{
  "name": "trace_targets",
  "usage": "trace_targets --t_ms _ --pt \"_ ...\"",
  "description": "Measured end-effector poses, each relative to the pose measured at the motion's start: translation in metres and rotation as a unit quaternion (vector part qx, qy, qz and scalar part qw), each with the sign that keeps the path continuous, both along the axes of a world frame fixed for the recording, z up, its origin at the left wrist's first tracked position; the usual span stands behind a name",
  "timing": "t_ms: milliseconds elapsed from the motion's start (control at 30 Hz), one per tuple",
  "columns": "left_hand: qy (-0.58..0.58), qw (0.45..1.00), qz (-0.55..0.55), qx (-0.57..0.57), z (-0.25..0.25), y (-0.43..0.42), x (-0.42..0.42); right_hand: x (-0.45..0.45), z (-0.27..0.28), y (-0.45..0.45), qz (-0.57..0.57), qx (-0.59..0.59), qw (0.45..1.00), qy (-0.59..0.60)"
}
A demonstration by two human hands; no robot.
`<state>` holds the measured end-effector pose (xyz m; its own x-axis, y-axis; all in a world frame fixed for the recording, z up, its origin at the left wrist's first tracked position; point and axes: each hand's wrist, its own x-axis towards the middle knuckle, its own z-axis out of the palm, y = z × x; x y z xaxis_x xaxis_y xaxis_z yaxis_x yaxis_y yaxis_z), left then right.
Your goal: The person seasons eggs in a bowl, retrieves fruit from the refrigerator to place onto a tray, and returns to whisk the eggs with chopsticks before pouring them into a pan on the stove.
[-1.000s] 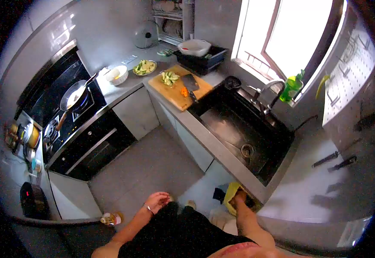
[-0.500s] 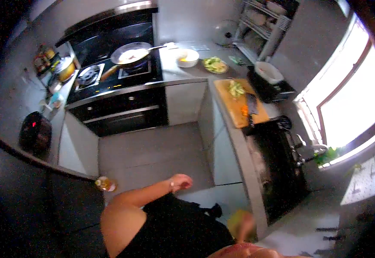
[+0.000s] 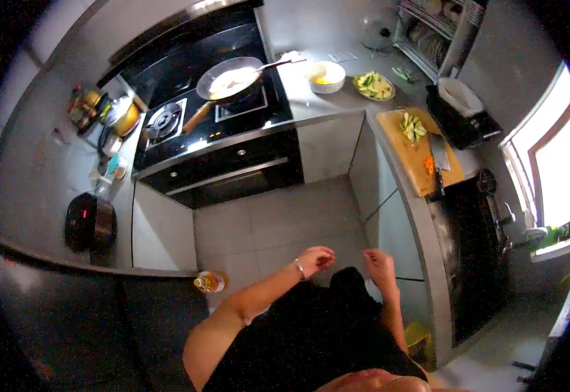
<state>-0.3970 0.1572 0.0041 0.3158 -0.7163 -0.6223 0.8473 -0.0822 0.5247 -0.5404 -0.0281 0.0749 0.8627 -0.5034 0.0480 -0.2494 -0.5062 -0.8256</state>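
My left hand (image 3: 315, 260), with a bracelet at the wrist, hangs over the floor in front of my body, fingers curled; whether it holds anything is too small to tell. My right hand (image 3: 380, 266) is raised beside it, near the counter's cabinet, its fingers bent and their tips hard to make out. The two hands are apart. Beyond them a cutting board (image 3: 407, 149) bears sliced green vegetable (image 3: 413, 127), orange pieces (image 3: 429, 163) and a cleaver (image 3: 439, 154). The yellow bag (image 3: 418, 338) is below my right forearm.
On the stove (image 3: 187, 127) sits a pan (image 3: 230, 81) with pale food. A white bowl (image 3: 325, 77) and a plate of slices (image 3: 374, 85) stand on the back counter. The black sink (image 3: 474, 261) is at right. An oil bottle (image 3: 210, 281) stands on the floor.
My right hand has come up out of the yellow bag to beside my left hand. The view has turned left towards the stove.
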Motion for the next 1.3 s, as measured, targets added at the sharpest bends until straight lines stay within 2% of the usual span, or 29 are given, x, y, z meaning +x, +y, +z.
trace_targets --t_ms 67,133,233,333,400,533,733,867,967,1067,1133,1233,1300 --pt "0.042 0.998 0.038 -0.005 -0.01 0.009 0.014 -0.002 -0.009 -0.021 -0.015 -0.041 0.998 0.048" --pt "0.052 0.998 0.013 -0.032 -0.036 0.015 0.036 -0.006 -0.017 -0.041 -0.059 -0.056 0.993 0.082" --pt "0.114 0.99 0.07 0.045 -0.016 -0.007 0.054 0.0 -0.02 -0.08 -0.065 -0.025 0.997 0.034" --pt "0.103 0.99 0.076 0.061 0.006 -0.045 0.072 0.028 -0.022 -0.12 -0.084 0.01 0.992 0.094" --pt "0.093 0.99 0.093 0.046 0.012 -0.064 0.084 0.048 -0.024 -0.137 -0.065 0.008 0.994 0.09" --pt "0.054 0.992 0.108 0.019 0.028 -0.103 0.114 0.108 -0.01 -0.173 0.022 0.074 0.995 0.055" --pt "0.024 0.983 0.179 0.02 0.029 -0.116 0.139 0.188 -0.017 -0.209 0.219 0.026 0.975 0.021" --pt "0.066 0.944 0.315 0.071 0.033 -0.099 0.132 0.236 -0.015 -0.215 0.309 0.008 0.95 0.05" --pt "0.067 0.931 0.35 0.076 0.019 -0.069 0.137 0.271 -0.022 -0.201 0.339 0.042 0.936 0.084" --pt "0.054 0.929 0.361 0.053 0.007 -0.041 0.151 0.306 -0.018 -0.178 0.396 0.004 0.916 0.064" --pt "0.056 0.931 0.36 0.042 0.002 -0.03 0.17 0.329 -0.018 -0.158 0.418 0.017 0.907 0.051" --pt "0.122 0.915 0.383 0.04 0.016 -0.019 0.209 0.362 -0.009 -0.13 0.42 0.005 0.907 0.043" --pt "0.114 0.933 0.339 -0.053 0.001 0.001 0.237 0.375 -0.005 -0.115 0.409 0.002 0.911 0.047"
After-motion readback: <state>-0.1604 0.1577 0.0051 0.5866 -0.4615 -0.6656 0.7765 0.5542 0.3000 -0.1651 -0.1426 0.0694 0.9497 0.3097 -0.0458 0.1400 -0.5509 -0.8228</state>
